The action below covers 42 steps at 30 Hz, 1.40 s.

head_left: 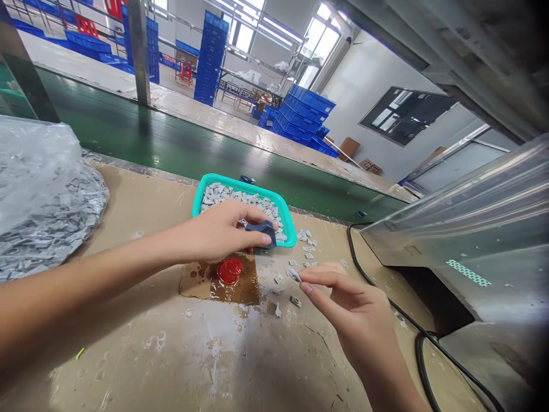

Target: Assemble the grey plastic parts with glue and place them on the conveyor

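My left hand (227, 230) is closed on a dark blue-grey moulded part (266, 233), just over the front rim of a turquoise basket (293, 232). Small light-grey plastic pieces (223, 194) fill that basket. Between thumb and forefinger, my right hand (338, 300) pinches one small grey plastic piece (294, 274). Several loose grey pieces (295, 301) lie scattered on the table close to its fingertips. Below my left hand, a wet red cup-like thing (230, 270) rests on a soaked brown cardboard piece (197, 288).
A clear plastic bag (47, 200) of grey pieces sits at the left. Behind the table runs a green conveyor belt (171, 137). A metal machine housing (484, 240) and a black cable (355, 252) border the right side. Blue crates (300, 117) are stacked beyond.
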Tool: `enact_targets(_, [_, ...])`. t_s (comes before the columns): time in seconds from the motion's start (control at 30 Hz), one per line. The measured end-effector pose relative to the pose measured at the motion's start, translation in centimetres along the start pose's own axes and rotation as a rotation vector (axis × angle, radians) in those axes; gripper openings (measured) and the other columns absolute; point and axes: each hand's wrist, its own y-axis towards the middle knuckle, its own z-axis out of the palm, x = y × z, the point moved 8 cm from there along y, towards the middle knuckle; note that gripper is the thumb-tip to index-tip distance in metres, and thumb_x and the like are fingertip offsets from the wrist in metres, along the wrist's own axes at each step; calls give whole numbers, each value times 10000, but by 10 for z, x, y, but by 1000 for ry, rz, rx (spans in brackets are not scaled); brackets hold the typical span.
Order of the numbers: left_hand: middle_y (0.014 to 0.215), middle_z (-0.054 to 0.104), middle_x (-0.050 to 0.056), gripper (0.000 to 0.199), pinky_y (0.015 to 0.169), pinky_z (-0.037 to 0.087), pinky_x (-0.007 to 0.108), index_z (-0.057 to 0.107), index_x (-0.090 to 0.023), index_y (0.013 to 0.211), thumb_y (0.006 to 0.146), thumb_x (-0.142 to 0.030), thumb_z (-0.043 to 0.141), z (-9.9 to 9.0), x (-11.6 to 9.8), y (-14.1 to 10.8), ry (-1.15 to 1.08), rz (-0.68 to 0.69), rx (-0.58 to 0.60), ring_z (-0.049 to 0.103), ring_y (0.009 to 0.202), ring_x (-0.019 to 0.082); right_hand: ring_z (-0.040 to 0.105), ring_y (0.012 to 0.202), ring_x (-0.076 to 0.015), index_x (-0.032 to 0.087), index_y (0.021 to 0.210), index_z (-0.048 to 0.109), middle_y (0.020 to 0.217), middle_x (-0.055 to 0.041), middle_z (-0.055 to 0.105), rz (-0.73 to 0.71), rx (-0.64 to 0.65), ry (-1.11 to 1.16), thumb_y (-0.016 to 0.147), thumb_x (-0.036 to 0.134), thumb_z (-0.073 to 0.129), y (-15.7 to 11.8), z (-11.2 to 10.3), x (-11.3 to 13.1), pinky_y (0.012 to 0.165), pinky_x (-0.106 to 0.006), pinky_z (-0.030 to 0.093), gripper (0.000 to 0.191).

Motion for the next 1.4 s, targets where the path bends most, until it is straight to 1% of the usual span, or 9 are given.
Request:
enact_targets(0.17, [679, 564, -12, 263, 519, 333, 196, 656, -235, 967, 738, -206, 531, 9, -3, -3, 11, 24, 83, 441, 496, 76, 586, 741, -155, 267, 739, 682, 736, -6, 652, 22, -16, 143, 696, 159, 639, 6, -6, 1, 660, -291, 482, 124])
enact_targets(0.3, [782, 585, -6, 311, 550, 344, 202, 599, -252, 1057, 755, -274, 530, 15, 7, -3, -42, -85, 199, 481, 595, 92, 578, 777, -146, 273, 728, 683, 748, -1, 650, 17, -46, 223, 691, 143, 644, 12, -9, 7, 705, -284, 477, 141])
enact_targets(0.37, [846, 584, 0, 339, 569, 352, 209, 574, -250, 1090, 754, -268, 530, 14, 10, -2, -14, -103, 195, 486, 621, 92, 579, 779, -140, 275, 726, 685, 752, 2, 652, 19, -47, 269, 685, 128, 645, 16, -9, 10, 712, -274, 478, 158])
enact_targets(0.57, [822, 562, -18, 242, 577, 343, 205, 611, -267, 967, 732, -256, 554, 13, -1, -3, 159, 50, 92, 472, 652, 93, 587, 755, -113, 271, 717, 690, 757, 10, 656, 10, -44, 377, 677, 94, 634, 23, -9, 14, 701, -230, 489, 190])
enact_targets(0.7, [703, 548, -15, 184, 568, 374, 189, 603, -226, 923, 761, -266, 526, 27, 15, -6, -174, -181, 203, 487, 583, 70, 597, 805, -135, 262, 758, 688, 798, -4, 653, -24, -20, 398, 696, 96, 617, 26, -9, 20, 726, -263, 501, 190])
enact_targets(0.83, [648, 568, -3, 126, 526, 379, 169, 517, -176, 831, 769, -285, 516, 38, 29, -11, -578, -425, 207, 507, 539, 65, 601, 810, -147, 246, 776, 674, 799, -7, 645, -186, -12, 296, 704, 40, 586, 27, -10, 43, 751, -301, 506, 235])
enact_targets(1.03, [458, 410, -42, 165, 377, 200, 132, 426, -153, 672, 800, -257, 418, 45, 23, -17, -616, -453, 278, 309, 381, 27, 599, 790, -143, 202, 832, 641, 835, -15, 635, -429, 52, 8, 679, -29, 577, 23, 3, 76, 732, -306, 508, 284])
enact_targets(1.27, [410, 314, -74, 118, 357, 82, 133, 366, -181, 689, 798, -227, 368, 52, 22, -25, -734, -587, 315, 168, 347, 17, 607, 771, -117, 172, 821, 630, 826, -22, 641, -537, 93, -147, 690, -21, 578, 23, 14, 86, 705, -240, 514, 239])
enact_targets(1.4, [411, 312, -78, 96, 362, 64, 139, 381, -190, 711, 791, -244, 377, 50, 21, -25, -715, -587, 297, 142, 353, 18, 604, 762, -109, 167, 822, 627, 835, -32, 635, -590, 102, -245, 708, -5, 567, 22, 19, 92, 687, -214, 507, 215])
